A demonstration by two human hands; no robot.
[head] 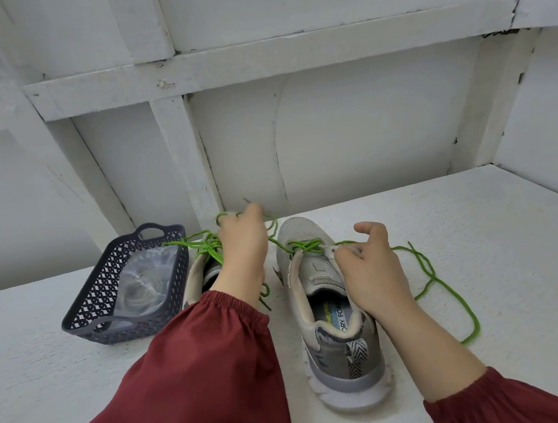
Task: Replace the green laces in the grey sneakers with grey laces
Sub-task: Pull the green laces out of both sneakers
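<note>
Red sleeves flank the right sneaker on the worktop. The right hand holds its tongue in a closed grip. The left hand pinches its green lace above the left sneaker. Grey laces lie bagged in the basket.

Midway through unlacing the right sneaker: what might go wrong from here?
1. The left hand pinches the green lace just above the left sneaker, whose own green lacing lies loose there; the two may tangle.
2. The lace tail crosses itself on the table; it could knot and jam at an eyelet.
3. The right hand grips only the right sneaker at its upper edge; a hard tug might tip it.
</note>
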